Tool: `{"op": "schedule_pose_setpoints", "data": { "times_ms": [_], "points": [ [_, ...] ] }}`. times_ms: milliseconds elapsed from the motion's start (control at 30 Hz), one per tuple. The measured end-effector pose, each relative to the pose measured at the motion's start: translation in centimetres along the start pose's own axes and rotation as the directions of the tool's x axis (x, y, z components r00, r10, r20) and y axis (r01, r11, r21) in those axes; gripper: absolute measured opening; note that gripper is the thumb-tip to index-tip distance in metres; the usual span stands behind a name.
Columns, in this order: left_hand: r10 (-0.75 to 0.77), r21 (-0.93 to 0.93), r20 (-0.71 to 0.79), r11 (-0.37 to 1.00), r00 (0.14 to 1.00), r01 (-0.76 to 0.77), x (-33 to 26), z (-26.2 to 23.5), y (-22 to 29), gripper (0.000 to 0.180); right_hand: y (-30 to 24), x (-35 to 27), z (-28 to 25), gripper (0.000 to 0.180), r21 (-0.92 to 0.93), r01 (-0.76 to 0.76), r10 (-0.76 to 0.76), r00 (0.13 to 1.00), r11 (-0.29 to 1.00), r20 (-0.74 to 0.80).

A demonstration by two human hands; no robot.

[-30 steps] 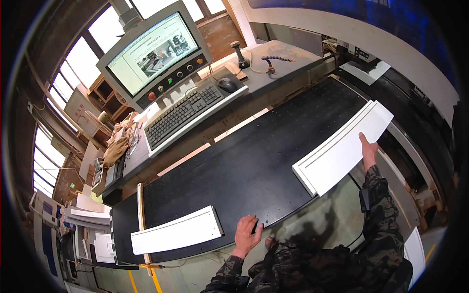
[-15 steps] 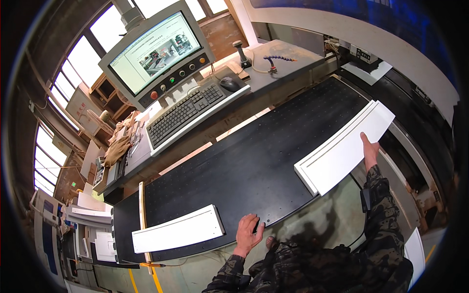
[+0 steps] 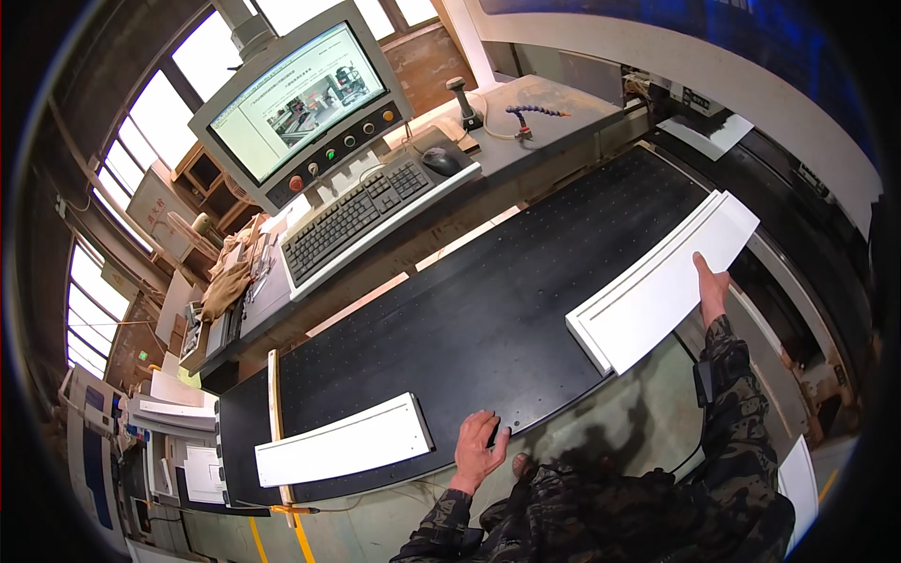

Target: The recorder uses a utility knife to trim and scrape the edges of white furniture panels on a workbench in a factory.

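Observation:
My right hand [image 3: 713, 283] grips the near edge of a white panel stack [image 3: 671, 279] at the right of the black table, thumb on top and the other fingers hidden beneath. At least two layers show at the stack's left end, and a groove runs along its far side. My left hand [image 3: 479, 451] rests at the near edge of the black table [image 3: 488, 328], thumb apart from the bent fingers, with no held thing visible. Left of it lies another white panel [image 3: 343, 442], its left part over a pale wooden strip [image 3: 274, 394].
Beyond the table stands a desk with a keyboard [image 3: 357, 220], a mouse [image 3: 440, 161], a handheld scanner [image 3: 463, 103] and a monitor [image 3: 300, 98] with buttons. A large machine [image 3: 713, 56] borders the far right. More white panels [image 3: 174, 411] are at the far left.

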State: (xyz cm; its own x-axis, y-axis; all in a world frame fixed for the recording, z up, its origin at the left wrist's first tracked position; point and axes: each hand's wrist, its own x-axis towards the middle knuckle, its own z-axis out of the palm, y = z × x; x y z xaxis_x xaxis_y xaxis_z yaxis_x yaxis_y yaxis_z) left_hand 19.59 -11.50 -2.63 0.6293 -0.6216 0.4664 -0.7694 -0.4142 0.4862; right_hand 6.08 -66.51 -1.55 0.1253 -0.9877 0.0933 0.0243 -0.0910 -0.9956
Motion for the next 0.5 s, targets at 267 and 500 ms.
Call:
{"op": "schedule_pose_setpoints", "data": {
  "times_ms": [267,500],
  "points": [
    [0.006,-0.004,-0.006,1.000,1.000,-0.006,0.00,-0.01,0.01,0.026,0.27,-0.06,0.19,0.053,0.039,0.024,-0.024,1.000,0.999,-0.020],
    [0.010,-0.009,0.003,1.000,1.000,-0.010,0.09,-0.18,0.13,0.026,0.29,0.03,0.00,0.054,0.018,0.016,-0.016,1.000,1.000,-0.022]
  ]
}}
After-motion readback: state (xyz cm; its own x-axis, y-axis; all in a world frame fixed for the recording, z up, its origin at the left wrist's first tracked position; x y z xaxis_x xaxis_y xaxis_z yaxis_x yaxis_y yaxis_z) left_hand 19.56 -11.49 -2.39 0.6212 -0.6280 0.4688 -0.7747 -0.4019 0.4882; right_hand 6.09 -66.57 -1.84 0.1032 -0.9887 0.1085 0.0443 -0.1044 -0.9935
